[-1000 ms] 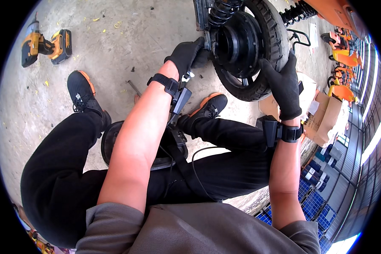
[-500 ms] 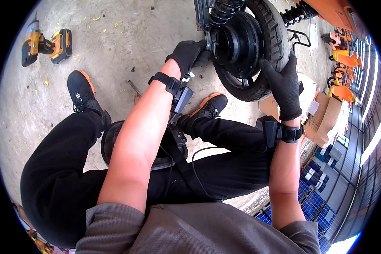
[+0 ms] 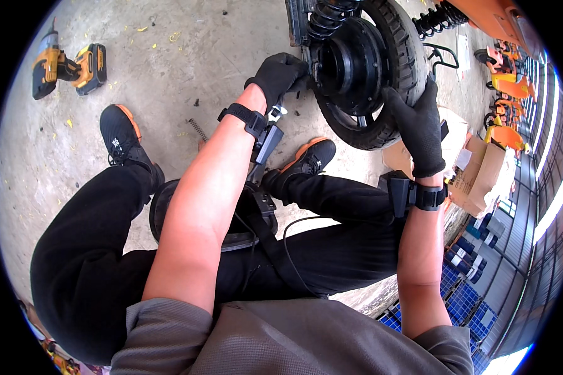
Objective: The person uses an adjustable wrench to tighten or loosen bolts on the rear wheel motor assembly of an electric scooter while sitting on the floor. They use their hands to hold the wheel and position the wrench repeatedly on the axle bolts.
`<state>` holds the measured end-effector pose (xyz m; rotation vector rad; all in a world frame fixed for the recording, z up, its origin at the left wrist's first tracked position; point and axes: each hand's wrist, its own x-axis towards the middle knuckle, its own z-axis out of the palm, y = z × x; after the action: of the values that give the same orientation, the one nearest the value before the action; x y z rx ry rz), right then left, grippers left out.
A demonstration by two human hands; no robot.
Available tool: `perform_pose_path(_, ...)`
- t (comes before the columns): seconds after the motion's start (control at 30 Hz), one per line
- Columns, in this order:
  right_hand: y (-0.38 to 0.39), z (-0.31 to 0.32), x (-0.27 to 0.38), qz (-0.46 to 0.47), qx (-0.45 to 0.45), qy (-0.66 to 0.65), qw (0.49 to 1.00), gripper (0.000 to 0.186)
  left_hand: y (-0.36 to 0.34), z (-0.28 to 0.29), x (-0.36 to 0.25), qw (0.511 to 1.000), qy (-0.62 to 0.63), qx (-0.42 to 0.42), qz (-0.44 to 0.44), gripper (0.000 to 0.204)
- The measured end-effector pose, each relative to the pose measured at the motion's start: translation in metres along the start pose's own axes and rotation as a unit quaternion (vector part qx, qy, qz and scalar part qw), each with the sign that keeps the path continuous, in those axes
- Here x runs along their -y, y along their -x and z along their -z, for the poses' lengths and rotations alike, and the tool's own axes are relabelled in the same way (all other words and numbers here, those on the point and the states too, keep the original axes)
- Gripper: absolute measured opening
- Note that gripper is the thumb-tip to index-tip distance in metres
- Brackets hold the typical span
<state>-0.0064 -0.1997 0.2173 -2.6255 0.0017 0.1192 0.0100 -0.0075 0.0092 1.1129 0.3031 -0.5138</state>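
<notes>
The concrete floor (image 3: 187, 75) stretches under everything, looking the same as in the earlier frames. The black wheel (image 3: 370, 72) is upright at the top, right of centre, beside a coil spring (image 3: 328, 19) and below part of an orange body (image 3: 497, 22); it sits where it did a second ago. A cardboard box (image 3: 478, 178) lies to its lower right, also unchanged.

The gloved right hand (image 3: 421, 128) keeps its place at the wheel's lower right. Its thumb and fingers are spread wide across the tyre, holding it.

The gloved left hand (image 3: 278, 78) shows the main difference. Earlier its fingers reached up along the side of the wheel's hub; now they are curled and bunched, slightly lower, with the tips close to the end of the axle. I cannot tell whether they pinch anything there. A small silvery piece (image 3: 277, 113) shows just below that hand.

The yellow and black drill (image 3: 67, 67) lies at the upper left, unmoved, and a thin loose spring (image 3: 197, 129) rests on the floor near the left forearm, unmoved too.
</notes>
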Motion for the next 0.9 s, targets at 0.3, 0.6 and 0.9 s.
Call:
perform_pose_path(0.3,0.000,0.000,-0.002,0.000,0.001,-0.006,1.000,0.063,0.006,-0.004,-0.014,0.997,-0.029,-0.019,0.067,0.034)
perform_pose_path(0.6,0.001,0.000,-0.003,0.002,-0.004,0.001,1.000,0.066,0.010,-0.006,-0.019,0.994,-0.008,0.016,0.109,0.042)
perform_pose_path(0.9,0.002,-0.004,0.002,-0.022,0.007,-0.036,0.999,0.068,0.007,0.004,-0.015,0.995,-0.076,0.023,0.057,0.035)
